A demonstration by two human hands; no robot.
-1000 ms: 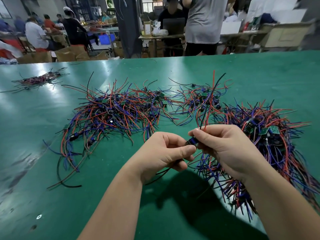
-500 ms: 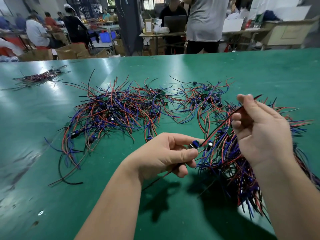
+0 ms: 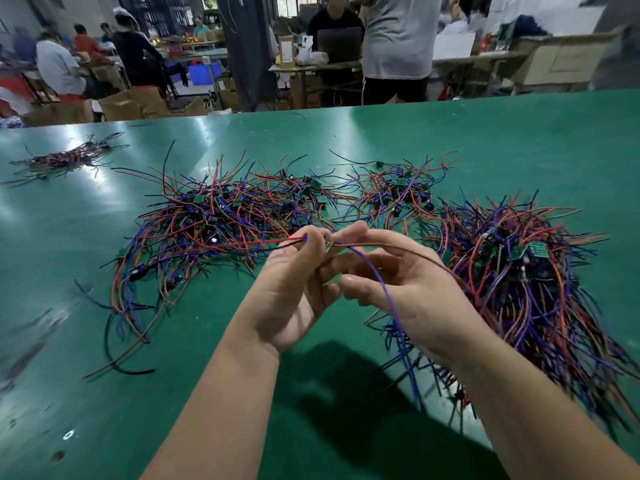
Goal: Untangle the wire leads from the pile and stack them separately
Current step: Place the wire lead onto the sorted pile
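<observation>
Just above the green table (image 3: 519, 150), both hands meet at their fingertips on one wire lead (image 3: 259, 242). The left hand (image 3: 294, 289) has its fingers curled, and its thumb and forefinger pinch the lead where the red and black strands run off to its left. The right hand (image 3: 408, 296) is half curled. Its forefinger and thumb nip the same lead right beside the left fingertips. A dark strand arcs away over the top of this hand, and a blue strand drapes across its palm and hangs down toward the wrist. The spot where the two grips meet is blurred, so I cannot tell what sits between the fingertips.

Print on the small green boards (image 3: 538, 249) among the wires is too small to read.

A tangled pile (image 3: 214, 216) of red, blue and black leads lies on the table beyond and to the left of the left hand, and the held red strand reaches out over it. A dense heap (image 3: 519, 289) lies just right of the right hand and runs along that forearm. A small bundle (image 3: 65, 157) lies well apart, far to the left of both hands.
</observation>
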